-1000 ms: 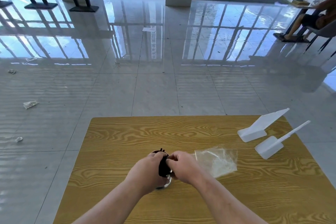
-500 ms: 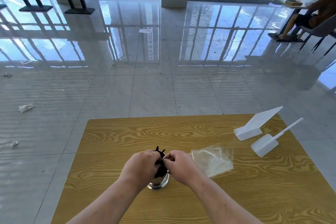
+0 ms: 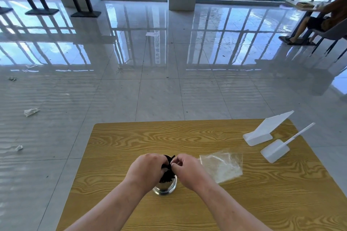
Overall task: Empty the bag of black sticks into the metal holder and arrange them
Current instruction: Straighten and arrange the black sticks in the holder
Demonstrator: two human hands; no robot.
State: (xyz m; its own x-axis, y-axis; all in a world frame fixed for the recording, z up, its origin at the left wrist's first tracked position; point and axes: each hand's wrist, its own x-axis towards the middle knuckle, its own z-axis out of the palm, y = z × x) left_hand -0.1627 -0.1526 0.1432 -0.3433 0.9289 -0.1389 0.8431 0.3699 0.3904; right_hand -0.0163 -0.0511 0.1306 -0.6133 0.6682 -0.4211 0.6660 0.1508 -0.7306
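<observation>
A shiny metal holder [image 3: 165, 187] stands on the wooden table [image 3: 187, 137], near its front middle. A bunch of black sticks [image 3: 167, 173] pokes out of its top. My left hand [image 3: 145, 169] wraps the sticks from the left, fingers curled around them. On the other side my right hand [image 3: 189, 170] pinches the stick tips between thumb and fingers. Both hands hide most of the bunch. The clear plastic bag [image 3: 222, 166] lies flat just right of my right hand.
Two white plastic sign stands [image 3: 262, 133] [image 3: 275, 150] rest at the table's far right corner. Beyond the table is glossy tiled floor with paper scraps [image 3: 31, 111] at the left. A seated person [image 3: 319, 18] and other tables are far back.
The view has tilted slightly. My hands stay around the sticks in the holder, with the fingers shifting a little on the bunch.
</observation>
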